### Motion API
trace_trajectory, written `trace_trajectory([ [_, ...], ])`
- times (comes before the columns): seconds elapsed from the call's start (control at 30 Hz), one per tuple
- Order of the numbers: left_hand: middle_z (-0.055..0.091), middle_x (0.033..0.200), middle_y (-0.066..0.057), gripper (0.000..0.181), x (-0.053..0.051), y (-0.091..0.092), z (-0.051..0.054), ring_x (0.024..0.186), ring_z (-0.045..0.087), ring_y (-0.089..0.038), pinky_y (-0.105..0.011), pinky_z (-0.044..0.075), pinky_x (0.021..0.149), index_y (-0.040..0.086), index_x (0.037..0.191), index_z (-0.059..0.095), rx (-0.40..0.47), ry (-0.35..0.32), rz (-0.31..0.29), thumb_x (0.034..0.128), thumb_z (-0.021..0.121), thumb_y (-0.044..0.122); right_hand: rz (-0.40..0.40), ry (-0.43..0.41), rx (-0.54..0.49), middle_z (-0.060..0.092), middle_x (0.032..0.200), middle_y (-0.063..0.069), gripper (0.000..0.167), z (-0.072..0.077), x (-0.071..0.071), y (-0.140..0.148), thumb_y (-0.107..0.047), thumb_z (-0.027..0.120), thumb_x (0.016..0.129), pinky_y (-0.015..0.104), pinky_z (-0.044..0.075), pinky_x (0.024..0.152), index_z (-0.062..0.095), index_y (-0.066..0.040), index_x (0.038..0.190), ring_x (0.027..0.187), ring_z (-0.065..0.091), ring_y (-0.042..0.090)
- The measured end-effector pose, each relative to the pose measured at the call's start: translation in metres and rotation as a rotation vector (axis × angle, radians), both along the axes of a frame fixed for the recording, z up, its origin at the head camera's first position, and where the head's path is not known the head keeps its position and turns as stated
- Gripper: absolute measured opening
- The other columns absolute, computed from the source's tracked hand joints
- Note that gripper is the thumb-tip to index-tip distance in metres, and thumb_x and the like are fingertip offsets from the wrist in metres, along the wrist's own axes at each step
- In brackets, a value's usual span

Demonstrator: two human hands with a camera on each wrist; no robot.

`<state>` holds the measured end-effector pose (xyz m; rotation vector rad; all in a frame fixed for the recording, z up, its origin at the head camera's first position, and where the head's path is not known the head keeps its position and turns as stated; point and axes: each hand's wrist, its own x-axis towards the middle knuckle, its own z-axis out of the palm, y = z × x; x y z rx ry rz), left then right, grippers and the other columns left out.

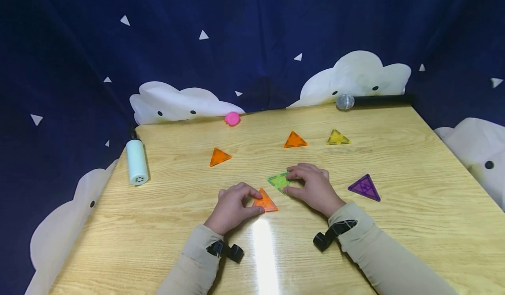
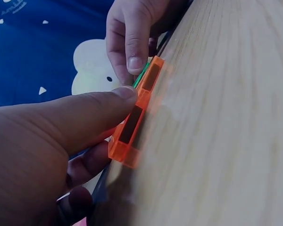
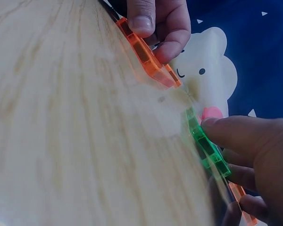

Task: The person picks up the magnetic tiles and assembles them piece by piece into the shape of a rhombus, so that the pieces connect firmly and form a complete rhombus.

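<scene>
Surroundings, ref wooden table (image 1: 418,163).
I see a pale blue cylinder (image 1: 136,161) at its left edge, pink round item (image 1: 232,118) at its back edge, microphone (image 1: 372,101) lying at its back right; navy curtain (image 1: 252,36) with white clouds (image 1: 357,78) behind it.

Got cylinder (image 1: 137,161) far L on surface (image 1: 252,163), mic (image 1: 368,102) back R, disc (image 1: 232,119) btwn, six tiles (image 1: 295,141) before latter two.

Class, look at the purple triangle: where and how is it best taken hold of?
I'd pinch the purple triangle between its far corner and near edge, coming from above on the near side with the right hand, the closer one. It lies flat on the tabletop and looks thin, so its rim should offer the surest hold.
</scene>
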<state>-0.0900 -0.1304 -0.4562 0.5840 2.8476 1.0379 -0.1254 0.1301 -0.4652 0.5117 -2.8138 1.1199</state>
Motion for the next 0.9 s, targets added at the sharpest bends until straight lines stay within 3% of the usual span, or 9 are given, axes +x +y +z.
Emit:
trace_trajectory([
  [0.57, 0.066, 0.104, 0.016, 0.026, 0.0002, -0.0023, -0.0037, 0.083, 0.053, -0.006, -0.038, 0.026, 0.079, 0.027, 0.103, 0.073, 0.015, 0.019, -0.005, 0.0812, 0.084, 0.035, 0.004, -0.009, -0.010, 0.065, 0.132, 0.000, 0.035, 0.0011, 0.0013, -0.0007, -0.034, 0.086, 0.079, 0.053, 0.022, 0.100, 0.075, -0.016, 0.107, 0.135, 0.046, 0.030],
  [0.9, 0.065, 0.100, 0.018, 0.025, 0.0007, -0.0032, -0.0049, 0.073, 0.047, -0.005, -0.038, 0.025, 0.079, 0.028, 0.103, 0.074, 0.042, 0.022, -0.014, 0.0815, 0.085, 0.032, 0.005, 0.008, 0.005, 0.065, 0.133, 0.000, 0.035, -0.0017, 0.0002, 0.0005, -0.035, 0.086, 0.079, 0.053, 0.022, 0.100, 0.075, -0.017, 0.107, 0.134, 0.046, 0.030],
])
